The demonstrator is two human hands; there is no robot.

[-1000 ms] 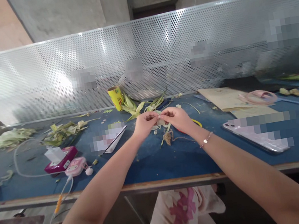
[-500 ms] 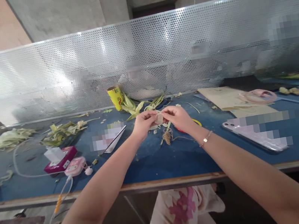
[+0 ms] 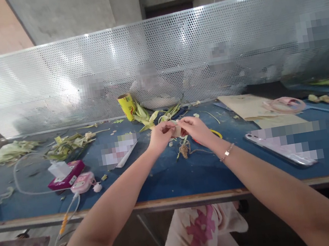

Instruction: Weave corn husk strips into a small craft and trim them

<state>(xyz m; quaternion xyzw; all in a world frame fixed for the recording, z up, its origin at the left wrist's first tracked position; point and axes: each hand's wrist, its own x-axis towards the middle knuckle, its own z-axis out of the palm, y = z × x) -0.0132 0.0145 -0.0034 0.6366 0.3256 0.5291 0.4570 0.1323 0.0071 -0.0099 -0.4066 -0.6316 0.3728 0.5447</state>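
Observation:
Between my two hands is a small pale piece of corn husk (image 3: 177,131). My left hand (image 3: 161,137) pinches its left side with thumb and fingertips, and my right hand (image 3: 196,130) pinches the right side. Just below the fingers lies a small bundle of brown twine (image 3: 184,149) on the blue tabletop (image 3: 173,179), its loose end trailing right. A yellow and red ring-shaped thing (image 3: 217,133) is partly hidden behind my right wrist. Green husk strips (image 3: 148,121) lie beyond my hands, near a yellow tube (image 3: 127,106).
On the left are husk piles (image 3: 70,145), a magenta tissue box (image 3: 66,176), a pink case (image 3: 82,182) with a cable, and a phone (image 3: 125,152). To the right lie another phone (image 3: 284,149) and brown paper (image 3: 240,107). A perforated metal screen (image 3: 165,48) stands along the back.
My fingers have shifted slightly on the pale husk piece, which now shows at a different angle between them. Both arms stay almost in place.

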